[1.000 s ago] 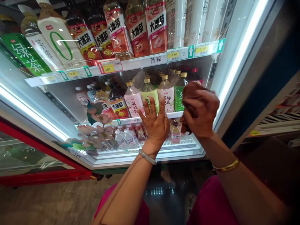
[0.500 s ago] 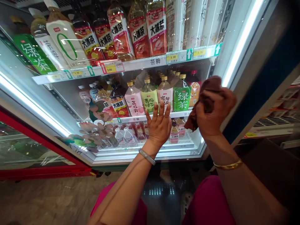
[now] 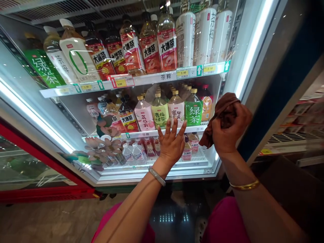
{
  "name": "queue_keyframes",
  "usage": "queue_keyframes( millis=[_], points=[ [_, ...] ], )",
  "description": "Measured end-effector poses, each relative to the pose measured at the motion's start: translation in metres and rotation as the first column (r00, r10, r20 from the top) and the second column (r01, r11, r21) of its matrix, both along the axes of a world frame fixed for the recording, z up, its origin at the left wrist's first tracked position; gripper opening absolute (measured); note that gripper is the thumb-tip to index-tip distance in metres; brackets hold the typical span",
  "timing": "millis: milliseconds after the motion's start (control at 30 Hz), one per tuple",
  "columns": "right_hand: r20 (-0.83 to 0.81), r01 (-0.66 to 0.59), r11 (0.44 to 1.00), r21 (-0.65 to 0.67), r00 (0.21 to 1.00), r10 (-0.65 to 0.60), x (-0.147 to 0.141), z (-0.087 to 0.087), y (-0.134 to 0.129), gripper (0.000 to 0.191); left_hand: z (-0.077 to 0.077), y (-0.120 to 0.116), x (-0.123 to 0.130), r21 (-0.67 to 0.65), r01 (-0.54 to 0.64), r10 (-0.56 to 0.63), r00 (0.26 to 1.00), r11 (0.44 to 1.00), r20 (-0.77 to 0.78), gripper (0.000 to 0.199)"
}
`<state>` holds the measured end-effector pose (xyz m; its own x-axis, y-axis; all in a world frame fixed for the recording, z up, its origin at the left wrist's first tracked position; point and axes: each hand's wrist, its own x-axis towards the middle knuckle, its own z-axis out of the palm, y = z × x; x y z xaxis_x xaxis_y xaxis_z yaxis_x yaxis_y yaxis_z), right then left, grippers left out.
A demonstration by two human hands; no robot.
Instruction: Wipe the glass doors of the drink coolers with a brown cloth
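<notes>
My left hand [image 3: 170, 143] has its fingers spread and its palm facing the glass door [image 3: 162, 173] of a drinks cooler, apparently resting on the pane. A pale bangle [image 3: 157, 176] circles that wrist. To the right, my right hand [image 3: 227, 136] grips a bunched brown cloth [image 3: 225, 103] near the door's right edge, and part of the cloth hangs below the fingers. A gold bangle [image 3: 245, 186] is on the right wrist. Behind the glass, bottled drinks line the shelves, including a green tea bottle [image 3: 193, 109] and a yellow-green bottle [image 3: 160, 111] beyond my left fingertips.
Flower decals [image 3: 103, 148] show on the glass at lower left. The upper shelf edge [image 3: 149, 79] carries price tags. A red-framed cooler [image 3: 45, 195] stands at left, and a dark blue door frame [image 3: 275, 104] and stocked shelving [image 3: 298, 114] are at right.
The view has tilted up slightly, so the shelves sit lower in it. The cloth in my right hand has shifted and its folds look different. My left hand stays spread at the glass.
</notes>
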<state>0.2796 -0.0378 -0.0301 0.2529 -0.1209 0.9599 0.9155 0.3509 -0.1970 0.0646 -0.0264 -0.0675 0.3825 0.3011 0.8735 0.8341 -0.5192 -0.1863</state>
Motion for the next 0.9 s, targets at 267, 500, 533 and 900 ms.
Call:
queue_keyframes(
  millis=[267,500,533,900],
  points=[
    [0.274,-0.099,0.984,-0.147,0.952,0.136,-0.073,-0.001,-0.013,0.033,-0.004,0.002,-0.005,0.002,0.069,-0.069,0.998,0.998,-0.003,0.052],
    [0.016,0.018,0.999,0.035,1.0,-0.019,0.009,0.001,0.002,0.049,0.001,-0.004,-0.009,-0.059,0.049,-0.05,0.999,0.997,-0.012,0.068],
    [-0.023,0.028,0.999,0.044,0.999,-0.027,0.014,-0.002,0.003,0.051,0.002,-0.004,-0.009,-0.063,0.055,-0.055,0.998,0.997,-0.005,0.068],
    [0.463,-0.043,0.992,-0.119,0.882,0.094,-0.033,-0.008,-0.009,0.035,0.022,0.005,-0.005,0.015,0.009,-0.011,0.993,1.0,0.121,0.072]
  ],
)
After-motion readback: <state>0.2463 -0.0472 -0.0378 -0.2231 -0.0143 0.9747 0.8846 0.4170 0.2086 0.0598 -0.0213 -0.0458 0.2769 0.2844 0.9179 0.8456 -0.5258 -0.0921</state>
